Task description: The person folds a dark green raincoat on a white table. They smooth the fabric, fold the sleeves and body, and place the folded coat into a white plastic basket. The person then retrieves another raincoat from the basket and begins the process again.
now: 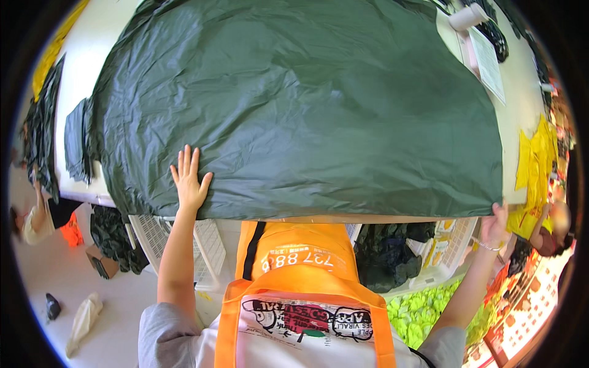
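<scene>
A large dark green sheet of thin, wrinkled material [319, 110] covers most of the table, its near edge running along the table's front. My left hand [193, 178] lies flat on the sheet's near left part, fingers spread. At the near right corner, my right hand [494, 226] has its fingers closed on the sheet's edge; the fingertips are partly hidden there. An orange apron [300, 251] hangs over my front, between my two arms.
A folded dark green piece [77, 142] lies on the white tabletop [92, 55] at left. At right are a paper sheet [486, 64], a white cylinder [467, 17] and yellow pieces [535, 159]. Below stand white baskets [153, 236]; other people [40, 221] work at both sides.
</scene>
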The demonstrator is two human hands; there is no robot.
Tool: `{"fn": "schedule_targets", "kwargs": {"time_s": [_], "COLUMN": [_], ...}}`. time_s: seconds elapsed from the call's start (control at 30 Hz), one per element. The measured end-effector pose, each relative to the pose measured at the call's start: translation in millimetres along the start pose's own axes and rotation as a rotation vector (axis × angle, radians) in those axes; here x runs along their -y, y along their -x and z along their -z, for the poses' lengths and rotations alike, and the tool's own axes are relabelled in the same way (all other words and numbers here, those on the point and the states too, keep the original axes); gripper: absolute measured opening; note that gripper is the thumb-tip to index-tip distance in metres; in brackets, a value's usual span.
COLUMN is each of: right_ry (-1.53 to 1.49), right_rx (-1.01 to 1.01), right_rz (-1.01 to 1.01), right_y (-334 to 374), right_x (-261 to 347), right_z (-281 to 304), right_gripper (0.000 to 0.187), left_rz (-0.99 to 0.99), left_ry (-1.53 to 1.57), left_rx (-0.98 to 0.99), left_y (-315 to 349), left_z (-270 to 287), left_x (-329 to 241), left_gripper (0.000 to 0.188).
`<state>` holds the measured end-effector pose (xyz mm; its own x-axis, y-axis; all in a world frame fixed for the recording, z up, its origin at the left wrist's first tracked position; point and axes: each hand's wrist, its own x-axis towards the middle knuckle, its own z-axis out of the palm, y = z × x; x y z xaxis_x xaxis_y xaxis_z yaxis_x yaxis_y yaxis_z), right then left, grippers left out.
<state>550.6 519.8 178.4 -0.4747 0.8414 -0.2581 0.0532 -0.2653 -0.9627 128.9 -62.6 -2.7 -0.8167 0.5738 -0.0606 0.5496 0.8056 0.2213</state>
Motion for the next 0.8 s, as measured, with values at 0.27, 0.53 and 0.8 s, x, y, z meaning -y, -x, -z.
{"fn": "schedule_targets", "kwargs": {"time_s": [0.27, 0.53, 0.8], "right_ry": [0.752, 1.534, 1.687], "right_rx": [-0.427, 0.658, 0.369], "right_rz": [0.001, 0.409, 0.472], "right_y": [-28, 112, 146], "right_x": [-175, -156, -204], "right_z": [111, -146, -166], "right_gripper": [0.041, 0.088, 0.084], "left_rz": [-0.092, 1.27, 1.203], "left_ry": [-0.014, 0.786, 1.58], "left_rx": [-0.006, -0.59, -0.322], "left_y": [25, 191, 145], "left_z": [24, -29, -35], "left_x": [30, 266, 275], "left_gripper": [0.068, 0.075, 0.1]}}
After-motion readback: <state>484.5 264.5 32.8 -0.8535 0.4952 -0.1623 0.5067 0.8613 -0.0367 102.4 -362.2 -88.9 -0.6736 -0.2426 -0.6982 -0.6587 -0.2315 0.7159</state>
